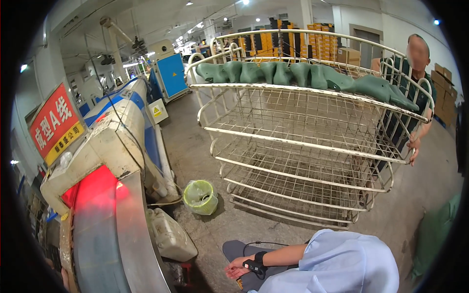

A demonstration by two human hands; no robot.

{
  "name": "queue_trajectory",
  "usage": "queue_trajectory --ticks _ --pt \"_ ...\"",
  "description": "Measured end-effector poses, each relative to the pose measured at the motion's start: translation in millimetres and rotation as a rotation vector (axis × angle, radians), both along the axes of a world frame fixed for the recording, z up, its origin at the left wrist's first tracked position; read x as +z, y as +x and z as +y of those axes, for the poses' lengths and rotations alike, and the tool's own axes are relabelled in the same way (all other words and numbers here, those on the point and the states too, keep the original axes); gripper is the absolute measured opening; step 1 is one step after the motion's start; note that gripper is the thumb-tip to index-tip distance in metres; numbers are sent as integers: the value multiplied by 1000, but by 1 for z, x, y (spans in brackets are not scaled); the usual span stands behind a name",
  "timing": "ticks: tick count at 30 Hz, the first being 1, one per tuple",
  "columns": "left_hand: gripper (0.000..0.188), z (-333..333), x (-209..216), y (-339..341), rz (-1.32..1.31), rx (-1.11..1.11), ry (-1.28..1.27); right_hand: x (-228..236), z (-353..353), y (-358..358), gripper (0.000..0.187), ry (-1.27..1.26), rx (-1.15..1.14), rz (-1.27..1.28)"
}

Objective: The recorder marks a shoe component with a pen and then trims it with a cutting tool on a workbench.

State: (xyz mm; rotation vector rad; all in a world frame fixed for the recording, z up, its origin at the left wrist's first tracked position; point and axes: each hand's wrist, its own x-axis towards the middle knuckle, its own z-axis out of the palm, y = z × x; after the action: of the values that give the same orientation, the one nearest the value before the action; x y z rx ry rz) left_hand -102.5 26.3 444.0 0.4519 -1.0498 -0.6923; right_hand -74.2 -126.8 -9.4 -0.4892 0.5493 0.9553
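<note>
My right hand (pixel 237 268) lies palm-side partly up on my dark grey trouser leg (pixel 232 250), its fingers loosely apart with nothing seen in them. A black wrist device (pixel 255 265) with a cable is strapped above it, below a light blue sleeve (pixel 337 259). My left hand cannot be made out. A sliver of skin (pixel 65 279) shows beyond the conveyor belt (pixel 97 244) at lower left; whose it is I cannot tell. To the right stands a cream wire rack (pixel 303 141), with several green shoe lasts (pixel 251 73) lined up along its top shelf.
A co-worker (pixel 415 63) grips the rack's right end. Beside the conveyor's metal edge (pixel 134 215) stand a white jerrycan (pixel 171 234) and a lined yellow-green bin (pixel 200 197). A red glow lights the machine's mouth (pixel 97 185). Green material (pixel 435 239) bulges at the right.
</note>
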Motion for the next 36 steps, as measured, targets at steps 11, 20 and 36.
queue_trajectory --ticks 11,20,36 --pt "39 -71 -20 1 -38 -15 -31 -56 -23 1 20 82 41 -58" --pt "44 -137 -32 66 -259 -106 96 -76 -4 22 28 161 84 -33" --pt "43 -171 -38 242 -271 -424 387 -160 -41 72 25 111 -433 30"
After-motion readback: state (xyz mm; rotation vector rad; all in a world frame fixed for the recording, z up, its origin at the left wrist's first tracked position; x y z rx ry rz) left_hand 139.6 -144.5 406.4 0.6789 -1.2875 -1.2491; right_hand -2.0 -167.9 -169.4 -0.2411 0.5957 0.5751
